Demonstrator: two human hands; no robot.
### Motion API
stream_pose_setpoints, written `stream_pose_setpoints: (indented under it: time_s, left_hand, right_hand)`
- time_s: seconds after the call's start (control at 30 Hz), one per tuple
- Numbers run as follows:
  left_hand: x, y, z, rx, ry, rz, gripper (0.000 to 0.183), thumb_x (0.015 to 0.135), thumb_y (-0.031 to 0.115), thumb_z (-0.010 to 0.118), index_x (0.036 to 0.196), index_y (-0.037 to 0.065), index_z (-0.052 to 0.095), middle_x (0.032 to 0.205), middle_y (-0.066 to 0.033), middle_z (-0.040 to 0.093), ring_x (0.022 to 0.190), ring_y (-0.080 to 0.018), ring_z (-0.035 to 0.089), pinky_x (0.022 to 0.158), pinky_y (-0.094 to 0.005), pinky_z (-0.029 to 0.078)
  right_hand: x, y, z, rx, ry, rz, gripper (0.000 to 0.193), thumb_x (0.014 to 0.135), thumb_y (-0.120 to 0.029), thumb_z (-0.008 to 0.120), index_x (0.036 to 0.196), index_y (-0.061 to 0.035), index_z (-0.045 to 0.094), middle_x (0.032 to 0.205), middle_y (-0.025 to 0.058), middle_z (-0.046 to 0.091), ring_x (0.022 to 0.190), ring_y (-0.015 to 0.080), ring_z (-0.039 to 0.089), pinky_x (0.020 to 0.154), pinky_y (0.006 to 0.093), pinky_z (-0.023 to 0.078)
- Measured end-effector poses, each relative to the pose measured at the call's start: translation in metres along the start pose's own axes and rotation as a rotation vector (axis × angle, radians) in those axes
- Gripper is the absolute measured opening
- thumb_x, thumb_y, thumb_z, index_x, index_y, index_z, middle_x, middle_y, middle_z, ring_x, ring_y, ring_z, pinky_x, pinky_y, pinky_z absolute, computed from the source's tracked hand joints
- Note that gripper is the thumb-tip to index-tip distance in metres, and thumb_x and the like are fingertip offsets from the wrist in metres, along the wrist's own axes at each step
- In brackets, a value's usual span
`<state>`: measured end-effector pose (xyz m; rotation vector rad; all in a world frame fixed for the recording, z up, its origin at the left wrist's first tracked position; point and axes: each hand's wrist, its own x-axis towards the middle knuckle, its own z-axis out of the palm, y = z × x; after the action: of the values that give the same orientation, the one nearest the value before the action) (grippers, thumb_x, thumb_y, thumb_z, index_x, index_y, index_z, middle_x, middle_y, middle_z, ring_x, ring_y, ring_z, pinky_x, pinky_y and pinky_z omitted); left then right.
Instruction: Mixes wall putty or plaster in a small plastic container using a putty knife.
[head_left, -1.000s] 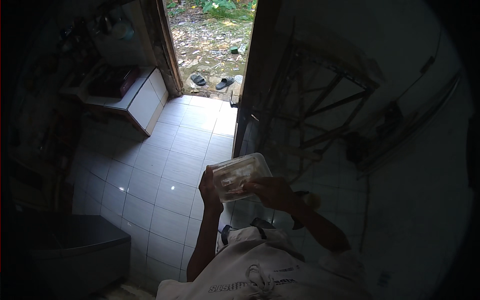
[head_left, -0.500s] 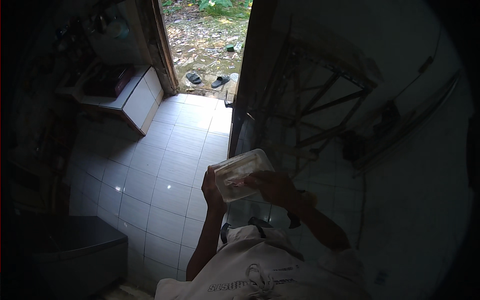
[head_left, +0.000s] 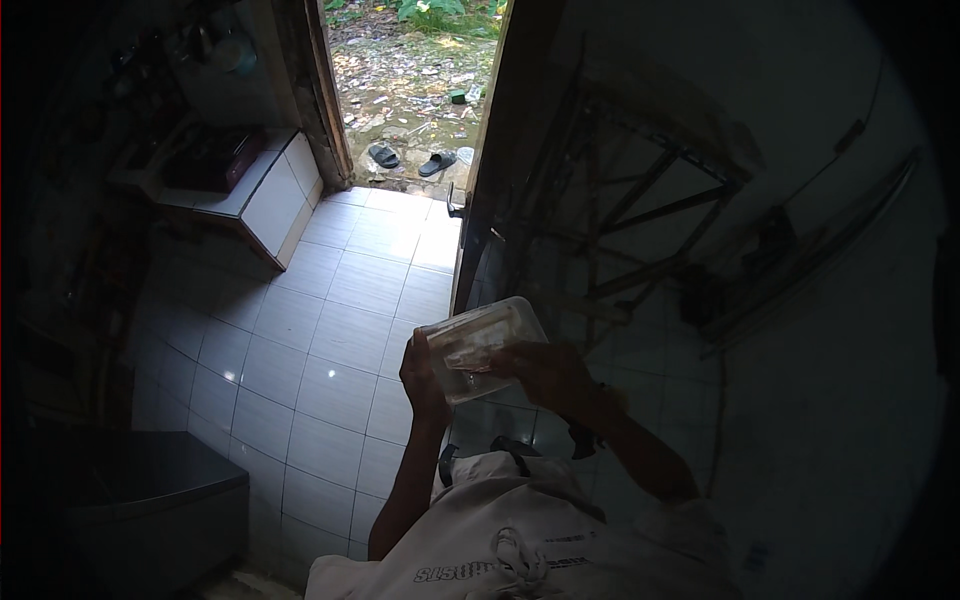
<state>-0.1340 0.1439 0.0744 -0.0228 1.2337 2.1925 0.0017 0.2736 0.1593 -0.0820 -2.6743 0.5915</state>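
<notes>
In front of my waist, a see-through rectangular plastic container (head_left: 520, 315) is held up at a slant. My left hand (head_left: 426, 388) is closed around its left side, thumb along the rim. My right hand (head_left: 552, 378) reaches over the container from the right, fingers bunched together at its middle. By those fingertips is a small pale, pinkish piece (head_left: 474, 364), too dim to name. Whether the fingers pinch it or only press on it is hard to see.
Ahead is an open doorway with a dark door (head_left: 490, 200); black sandals (head_left: 436, 163) lie outside. A tiled counter (head_left: 283, 205) with a dark purple stove-like thing stands left. A dark cabinet (head_left: 170, 480) is near left, a frame rack (head_left: 660, 200) at right.
The right fingertips have shifted slightly within the container, and the pinkish piece looks differently placed. The left hand keeps its grip. The whole view has moved a little.
</notes>
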Motion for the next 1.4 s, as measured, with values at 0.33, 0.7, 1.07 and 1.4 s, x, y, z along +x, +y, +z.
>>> stream_pose_setpoints:
  time_s: [0.33, 0.7, 1.07, 1.4]
  left_hand:
    - [-0.002, 0.001, -0.001, 0.044, 0.076, 0.017, 0.041, 0.102, 0.043, 0.05, 0.106, 0.004, 0.062, 0.095, -0.0055, 0.062, 0.087, -0.0143, 0.059, 0.078, -0.0307, 0.05]
    - [-0.016, 0.007, 0.016, 0.208, 0.003, 0.08, 0.044, 0.101, 0.044, 0.05, 0.105, 0.002, 0.062, 0.093, -0.0065, 0.063, 0.083, -0.0138, 0.059, 0.075, -0.0296, 0.05]
    - [-0.019, 0.011, 0.013, 0.147, 0.018, -0.03, 0.046, 0.1, 0.045, 0.052, 0.107, 0.001, 0.063, 0.094, -0.0084, 0.065, 0.086, -0.0162, 0.063, 0.077, -0.0299, 0.052]
    - [-0.012, 0.009, 0.009, 0.202, -0.001, 0.025, 0.046, 0.099, 0.046, 0.054, 0.105, 0.002, 0.065, 0.093, -0.0072, 0.065, 0.086, -0.0152, 0.062, 0.079, -0.0301, 0.05]
  right_hand:
    - [0.001, -0.005, -0.009, 0.048, 0.067, -0.055, 0.028, 0.079, -0.006, 0.068, 0.105, -0.016, 0.069, 0.102, 0.0051, 0.071, 0.084, 0.0248, 0.071, 0.066, 0.0353, 0.059]
    - [-0.003, -0.006, -0.009, -0.041, 0.029, -0.049, 0.03, 0.078, -0.006, 0.067, 0.106, -0.0174, 0.07, 0.102, 0.0045, 0.07, 0.083, 0.0229, 0.071, 0.068, 0.0353, 0.059]
    - [-0.023, -0.004, 0.004, 0.015, -0.051, -0.014, 0.032, 0.077, 0.0, 0.066, 0.105, -0.0144, 0.071, 0.101, 0.0062, 0.072, 0.086, 0.0249, 0.071, 0.071, 0.0345, 0.06]
    - [-0.03, -0.005, 0.023, -0.037, 0.057, -0.091, 0.031, 0.076, -0.002, 0.069, 0.104, -0.0148, 0.071, 0.103, 0.0039, 0.071, 0.086, 0.0244, 0.071, 0.07, 0.0325, 0.06]
